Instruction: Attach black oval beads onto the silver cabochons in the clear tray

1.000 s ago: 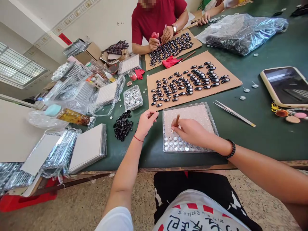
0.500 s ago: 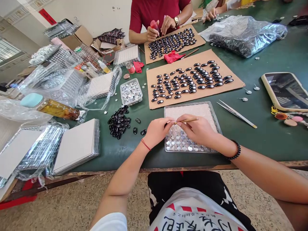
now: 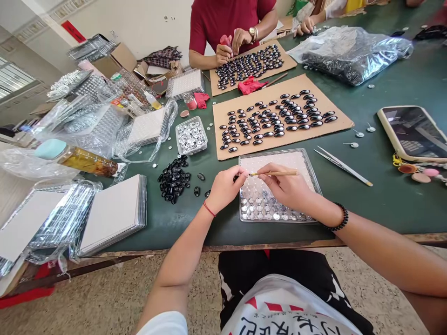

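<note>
At the far left of the green worktop (image 3: 384, 186) lay a stack of white foam sheets in clear plastic wrap (image 3: 113, 213), with a bottle of amber liquid capped in pale teal (image 3: 75, 158) behind it. Further right sat a loose heap of glossy black oval beads (image 3: 173, 179) and, beyond it, a small clear tub of silver round studs (image 3: 191, 136). The left hand (image 3: 225, 188) was pinched shut on something too small to make out, at the left edge of a clear plastic grid tray of silver studs (image 3: 275, 186). The right hand (image 3: 288, 188) was clamped on a thin wooden stick (image 3: 275, 173), held level above the tray with its tip touching the left fingertips. Behind the tray lay a brown cardboard sheet covered in black beads (image 3: 279, 118). To the right rested metal tweezers (image 3: 344, 166) and a cream-cased phone (image 3: 414, 132). Across the worktop, a person in a red shirt (image 3: 226, 21) worked over another beaded board.
</note>
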